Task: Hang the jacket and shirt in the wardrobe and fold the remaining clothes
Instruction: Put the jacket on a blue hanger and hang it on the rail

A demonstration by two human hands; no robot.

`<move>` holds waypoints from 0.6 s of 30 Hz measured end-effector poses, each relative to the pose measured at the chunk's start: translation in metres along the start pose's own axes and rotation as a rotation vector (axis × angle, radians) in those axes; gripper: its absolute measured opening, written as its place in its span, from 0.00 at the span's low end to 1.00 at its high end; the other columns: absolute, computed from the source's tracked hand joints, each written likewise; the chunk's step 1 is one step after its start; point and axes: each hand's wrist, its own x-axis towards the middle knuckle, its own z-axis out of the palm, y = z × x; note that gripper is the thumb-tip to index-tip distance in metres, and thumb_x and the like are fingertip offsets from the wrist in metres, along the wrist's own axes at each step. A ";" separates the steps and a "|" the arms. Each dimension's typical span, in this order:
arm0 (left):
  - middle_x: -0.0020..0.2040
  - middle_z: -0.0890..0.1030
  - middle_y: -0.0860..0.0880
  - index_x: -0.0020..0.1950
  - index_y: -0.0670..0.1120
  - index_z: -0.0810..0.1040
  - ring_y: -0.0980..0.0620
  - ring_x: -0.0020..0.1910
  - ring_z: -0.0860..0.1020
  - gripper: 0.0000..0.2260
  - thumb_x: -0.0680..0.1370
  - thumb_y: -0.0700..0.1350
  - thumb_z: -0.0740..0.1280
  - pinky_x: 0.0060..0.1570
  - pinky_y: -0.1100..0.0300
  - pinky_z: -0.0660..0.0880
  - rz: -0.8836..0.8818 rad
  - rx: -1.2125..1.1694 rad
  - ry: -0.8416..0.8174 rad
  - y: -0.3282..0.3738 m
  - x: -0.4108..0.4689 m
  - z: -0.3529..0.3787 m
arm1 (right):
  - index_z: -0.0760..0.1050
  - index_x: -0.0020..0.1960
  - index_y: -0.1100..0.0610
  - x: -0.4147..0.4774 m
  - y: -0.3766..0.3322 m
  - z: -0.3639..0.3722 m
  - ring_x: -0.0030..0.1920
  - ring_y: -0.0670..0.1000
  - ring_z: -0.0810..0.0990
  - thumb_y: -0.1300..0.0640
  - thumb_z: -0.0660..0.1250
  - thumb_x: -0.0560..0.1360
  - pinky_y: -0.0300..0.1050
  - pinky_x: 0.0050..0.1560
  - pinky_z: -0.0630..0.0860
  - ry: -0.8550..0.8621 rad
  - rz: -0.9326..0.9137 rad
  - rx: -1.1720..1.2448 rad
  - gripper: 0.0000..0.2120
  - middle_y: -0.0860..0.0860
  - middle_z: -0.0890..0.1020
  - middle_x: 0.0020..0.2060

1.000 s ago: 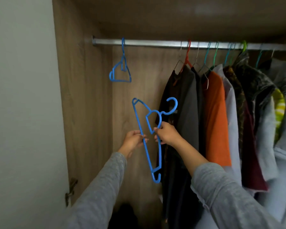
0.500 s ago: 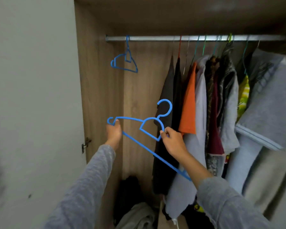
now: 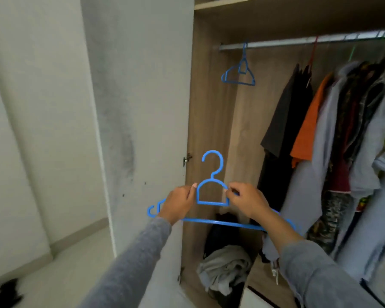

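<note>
I hold a blue plastic hanger (image 3: 212, 196) level and upright in front of the open wardrobe, hook pointing up. My left hand (image 3: 178, 203) grips its left shoulder next to the centre loop. My right hand (image 3: 246, 200) pinches the right shoulder beside the loop. A second blue hanger (image 3: 239, 73) hangs bare on the metal rail (image 3: 276, 43). No jacket or shirt is in my hands.
Several garments hang at the right on the rail, among them a black top (image 3: 285, 121) and an orange one (image 3: 309, 127). A crumpled pale cloth (image 3: 225, 270) lies on the wardrobe floor. The white wardrobe door (image 3: 138, 107) stands open at left. A dark item (image 3: 5, 292) lies on the floor.
The hanger turned from tilted to level with its hook up and came lower and away from the rail. My left hand slid from the hanger's end toward its centre. My view swung left.
</note>
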 end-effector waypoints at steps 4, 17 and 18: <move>0.31 0.73 0.50 0.38 0.42 0.74 0.49 0.35 0.71 0.19 0.83 0.51 0.53 0.40 0.56 0.68 -0.074 0.032 -0.057 -0.039 -0.059 -0.063 | 0.64 0.28 0.52 -0.006 -0.049 0.045 0.28 0.47 0.66 0.51 0.65 0.76 0.48 0.34 0.65 -0.080 -0.123 0.154 0.20 0.49 0.66 0.23; 0.35 0.70 0.51 0.40 0.45 0.67 0.45 0.38 0.73 0.16 0.83 0.51 0.52 0.42 0.54 0.65 -0.409 0.401 0.086 -0.156 -0.230 -0.255 | 0.76 0.39 0.56 -0.034 -0.286 0.183 0.35 0.48 0.74 0.54 0.64 0.77 0.44 0.41 0.74 -0.553 -0.419 0.506 0.09 0.51 0.78 0.35; 0.35 0.70 0.51 0.40 0.45 0.67 0.46 0.38 0.72 0.15 0.83 0.51 0.52 0.42 0.55 0.64 -0.434 0.409 0.109 -0.166 -0.246 -0.270 | 0.76 0.39 0.56 -0.040 -0.310 0.194 0.35 0.47 0.74 0.54 0.64 0.77 0.43 0.42 0.73 -0.584 -0.451 0.516 0.10 0.50 0.78 0.34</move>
